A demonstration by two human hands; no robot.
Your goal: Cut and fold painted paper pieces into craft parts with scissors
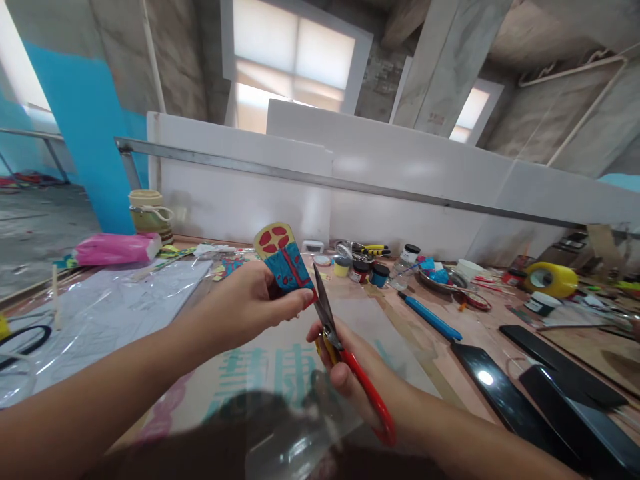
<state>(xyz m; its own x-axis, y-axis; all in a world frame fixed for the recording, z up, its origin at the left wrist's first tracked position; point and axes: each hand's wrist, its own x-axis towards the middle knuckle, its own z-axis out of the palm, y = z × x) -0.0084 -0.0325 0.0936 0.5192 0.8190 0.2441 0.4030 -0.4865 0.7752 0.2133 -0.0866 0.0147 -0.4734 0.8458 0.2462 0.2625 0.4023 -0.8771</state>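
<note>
Between the thumb and fingers of my left hand (250, 300) is a small painted cutout (285, 257), yellow at its rounded top with red patches, blue with red lines lower down. My right hand (353, 367) grips a pair of scissors (363, 387) with red handles. Their blades point up and are close to the cutout's lower right edge; I cannot tell whether they touch it. Both hands are raised over the table, above a plastic-covered sheet (260, 373) with green characters. Part of the cutout is hidden behind my left fingers.
Paint jars (359, 271) line the back of the table. A blue craft knife (431, 317) and a black phone (493, 387) lie at right, with yellow tape (551, 280) beyond. At left are drawing sheets (125, 313), a pink packet (117, 249) and a mug (147, 217).
</note>
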